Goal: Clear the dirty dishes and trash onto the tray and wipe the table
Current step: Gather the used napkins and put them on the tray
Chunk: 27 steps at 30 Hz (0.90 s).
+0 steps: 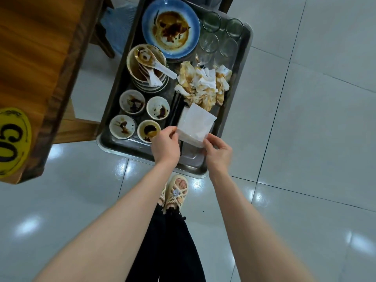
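1. Tray (130,148): metal, standing just right of the wooden table (40,47) and loaded with soiled ware.
2. Far end of the tray: a blue plate (193,31) smeared with brown sauce on the left, and clear glasses (211,22) grouped on the right.
3. Middle of the tray: a stack of bowls (129,64) holding white spoons (154,66) on the left, and a heap of stained crumpled napkins (203,84) on the right.
4. Near left of the tray: four small sauce dishes (122,98) in two rows, all stained.
5. Black chopsticks (177,106) lie lengthwise between the dishes and the heap, partly hidden by the clean napkin.
6. Clean white napkin (195,124): folded flat, held over the near right part of the tray.
7. Left hand (165,144) pinches the napkin's near left edge between thumb and fingers, a narrow grip.
8. Right hand (218,151) pinches its near right corner likewise.
9. Yellow number tag (12,139) lies at the table's near end.
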### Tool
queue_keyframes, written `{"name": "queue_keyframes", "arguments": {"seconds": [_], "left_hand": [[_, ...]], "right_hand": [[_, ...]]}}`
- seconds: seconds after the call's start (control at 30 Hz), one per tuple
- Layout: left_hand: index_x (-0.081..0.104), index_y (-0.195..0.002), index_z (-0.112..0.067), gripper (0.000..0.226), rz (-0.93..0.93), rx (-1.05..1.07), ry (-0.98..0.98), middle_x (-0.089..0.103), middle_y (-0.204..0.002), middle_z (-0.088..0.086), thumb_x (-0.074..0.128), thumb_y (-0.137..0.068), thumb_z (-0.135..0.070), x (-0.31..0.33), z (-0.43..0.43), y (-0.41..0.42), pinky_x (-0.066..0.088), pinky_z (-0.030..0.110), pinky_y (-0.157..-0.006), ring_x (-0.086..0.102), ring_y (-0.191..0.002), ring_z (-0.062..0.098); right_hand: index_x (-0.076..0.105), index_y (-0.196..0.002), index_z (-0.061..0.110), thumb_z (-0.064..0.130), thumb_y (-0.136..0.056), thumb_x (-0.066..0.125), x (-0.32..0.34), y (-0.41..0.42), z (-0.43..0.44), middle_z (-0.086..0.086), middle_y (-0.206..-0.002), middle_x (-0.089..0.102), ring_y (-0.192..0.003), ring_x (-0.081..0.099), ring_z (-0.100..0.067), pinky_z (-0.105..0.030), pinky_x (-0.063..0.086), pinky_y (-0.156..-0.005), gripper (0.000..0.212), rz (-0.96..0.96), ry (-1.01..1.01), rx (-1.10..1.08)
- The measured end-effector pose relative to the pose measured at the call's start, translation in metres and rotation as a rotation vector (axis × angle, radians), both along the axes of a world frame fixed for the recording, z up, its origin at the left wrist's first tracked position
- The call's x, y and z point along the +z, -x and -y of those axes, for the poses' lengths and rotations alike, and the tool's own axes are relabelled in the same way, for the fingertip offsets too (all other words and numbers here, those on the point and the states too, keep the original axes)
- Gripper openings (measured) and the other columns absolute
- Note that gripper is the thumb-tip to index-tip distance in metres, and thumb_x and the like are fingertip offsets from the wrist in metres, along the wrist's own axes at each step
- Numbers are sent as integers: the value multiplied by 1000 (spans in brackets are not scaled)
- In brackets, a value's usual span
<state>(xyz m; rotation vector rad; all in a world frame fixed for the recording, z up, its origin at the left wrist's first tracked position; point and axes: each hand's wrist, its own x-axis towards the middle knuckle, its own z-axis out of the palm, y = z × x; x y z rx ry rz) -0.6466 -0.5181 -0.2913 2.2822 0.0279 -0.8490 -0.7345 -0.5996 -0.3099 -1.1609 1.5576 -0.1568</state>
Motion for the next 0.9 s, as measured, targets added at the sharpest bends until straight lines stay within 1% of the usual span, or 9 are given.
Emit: {"name": "queue_keyframes", "arguments": {"seconds": [0.17, 0.27, 0.37, 0.43, 0.57, 0.67, 0.77, 0.83, 0.9], "left_hand": [[55, -133, -9, 36, -94, 2, 33, 61, -128, 9, 53, -98, -15, 5, -4, -5, 46, 33, -98, 56, -119, 22], [53, -135, -10, 38, -136, 61, 74, 60, -130, 9, 54, -98, -19, 17, -7, -7, 46, 37, -101, 56, -120, 22], [52, -136, -11, 40, -161, 140, 119, 59, -131, 8, 56, -97, -22, 29, -8, -11, 46, 36, -101, 56, -120, 20], [52, -136, -12, 41, -168, 178, 156, 59, -131, 7, 55, -97, -24, 35, -5, -15, 45, 33, -99, 56, -118, 18], [51, -136, -15, 43, -165, 251, 206, 60, -127, 4, 56, -96, -30, 40, 4, -23, 43, 25, -88, 56, -106, 11], [51, -136, -16, 44, -172, 341, 214, 61, -122, 1, 57, -96, -32, 39, 16, -28, 42, 18, -81, 56, -100, 7], [52, -135, -15, 43, -153, 450, 188, 61, -108, -5, 57, -95, -32, 37, 32, -27, 39, 9, -68, 56, -88, 1], [54, -133, -14, 41, -125, 518, 159, 59, -101, -8, 56, -96, -32, 36, 43, -25, 39, 9, -65, 56, -86, 2], [56, -131, -15, 40, -112, 634, 132, 58, -97, -9, 54, -97, -34, 35, 58, -17, 39, 11, -64, 55, -85, 3]], "right_hand": [[66, -118, 6, 13, -90, 66, 11, -10, 1, -7, -113, 68, -105, 64, -24, -44, 52, -94, 29, -59, -5, 86], [65, -117, 6, 16, -89, 66, 30, -17, 8, -7, -114, 68, -104, 65, -24, -45, 52, -93, 30, -79, 16, 107], [64, -118, 6, 20, -89, 67, 50, -31, 21, -8, -115, 67, -105, 64, -24, -44, 52, -94, 33, -77, 46, 136], [62, -122, 7, 23, -89, 67, 58, -43, 34, -7, -116, 66, -104, 64, -22, -40, 54, -91, 37, -69, 69, 179], [62, -122, 8, 24, -89, 67, 66, -75, 56, -5, -104, 69, -94, 68, -22, -25, 56, -68, 37, -24, 79, 271], [63, -121, 11, 28, -89, 67, 65, -100, 75, -4, -105, 69, -93, 68, -20, -36, 59, -78, 36, -26, 69, 390], [63, -122, 14, 31, -89, 66, 61, -115, 94, -5, -113, 67, -97, 67, -19, -40, 56, -87, 37, -54, 48, 521], [64, -119, 15, 31, -90, 65, 59, -120, 104, -5, -113, 66, -99, 66, -21, -43, 54, -90, 33, -69, 35, 595], [66, -116, 14, 30, -91, 64, 60, -122, 116, -6, -108, 69, -93, 68, -21, -44, 55, -88, 30, -69, 14, 698]]}}
